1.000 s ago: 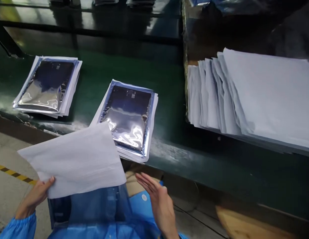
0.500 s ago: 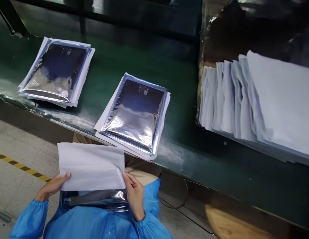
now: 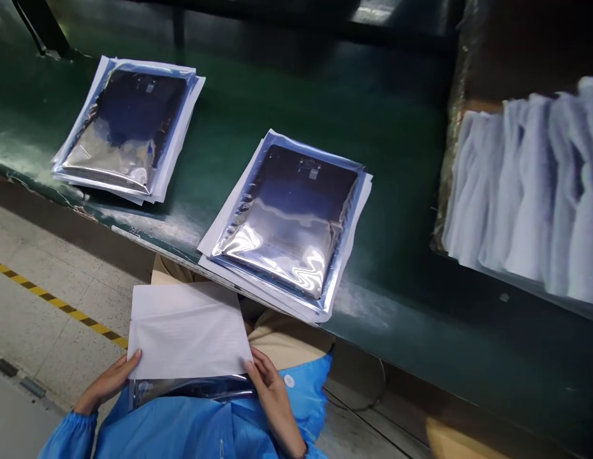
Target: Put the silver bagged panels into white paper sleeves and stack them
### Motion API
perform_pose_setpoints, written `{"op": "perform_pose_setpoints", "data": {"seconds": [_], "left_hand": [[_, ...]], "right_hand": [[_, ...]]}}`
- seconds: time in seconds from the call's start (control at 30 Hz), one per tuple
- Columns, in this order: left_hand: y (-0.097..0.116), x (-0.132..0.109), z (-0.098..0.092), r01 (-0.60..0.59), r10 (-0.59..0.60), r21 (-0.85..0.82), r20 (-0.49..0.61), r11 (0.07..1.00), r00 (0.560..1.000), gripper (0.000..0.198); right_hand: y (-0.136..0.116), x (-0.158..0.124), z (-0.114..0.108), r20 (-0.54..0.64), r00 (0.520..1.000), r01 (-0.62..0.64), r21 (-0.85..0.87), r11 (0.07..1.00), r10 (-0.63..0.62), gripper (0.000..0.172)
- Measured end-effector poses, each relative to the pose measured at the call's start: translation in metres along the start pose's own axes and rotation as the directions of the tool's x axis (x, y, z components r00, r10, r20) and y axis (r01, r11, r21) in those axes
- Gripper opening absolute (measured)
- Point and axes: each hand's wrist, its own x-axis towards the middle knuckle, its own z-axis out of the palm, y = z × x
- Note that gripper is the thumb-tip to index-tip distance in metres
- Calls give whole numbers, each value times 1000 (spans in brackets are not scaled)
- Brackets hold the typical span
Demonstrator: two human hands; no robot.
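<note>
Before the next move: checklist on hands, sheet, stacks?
1. Left hand grips white sheet, lower left corner: ok.
2. Right hand grips its lower right corner: ok.
3. Sheet lies flat over shiny bag: ok, only the bag's near edge shows.
4. Near stack clear of green belt edge: not ok, its near edge is at the lip.
5. Far stack fully on belt: ok.
6. Sheet pile at right tidy: cannot tell, blurred.

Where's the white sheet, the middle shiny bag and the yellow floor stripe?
white sheet [image 3: 189, 331], head view, its middle.
middle shiny bag [image 3: 289, 223], head view, its dark centre.
yellow stripe [image 3: 62, 305], head view, mid-stretch.
</note>
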Motion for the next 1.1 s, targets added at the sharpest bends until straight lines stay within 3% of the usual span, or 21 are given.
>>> {"op": "perform_pose_setpoints", "data": {"seconds": [0.17, 0.33, 0.5, 0.73, 0.83, 1.0, 1.03, 1.1], "left_hand": [[31, 33, -5, -163, 155, -42, -157, 986, 975, 50], [43, 54, 14, -358, 296, -142, -336, 923, 894, 51], [36, 37, 35, -426, 299, -192, -470, 884, 830, 42], [26, 15, 50, -452, 282, -149, -602, 879, 747, 41], [14, 10, 53, -392, 235, -144, -601, 909, 764, 44], [3, 8, 48, -250, 140, -229, -411, 941, 901, 52], [4, 9, 45, -228, 128, -245, -366, 942, 922, 49], [11, 14, 40, -205, 117, -266, -311, 942, 943, 45]], "right_hand": [[-5, 3, 1, 177, 981, -68, -62, 996, 78, 43], [-6, -1, -1, 275, 956, -91, -42, 995, 99, 44], [4, -10, -7, 234, 967, -90, -48, 995, 98, 36], [10, -16, -7, 179, 979, -89, -74, 993, 101, 37], [8, -16, -7, 150, 984, -84, -67, 994, 93, 39], [-15, 4, -32, 334, 935, -100, -64, 993, 116, 40], [-21, 13, -37, 323, 938, -128, -22, 992, 128, 43], [-30, 38, -39, 186, 973, -154, 102, 983, 133, 46]]}}
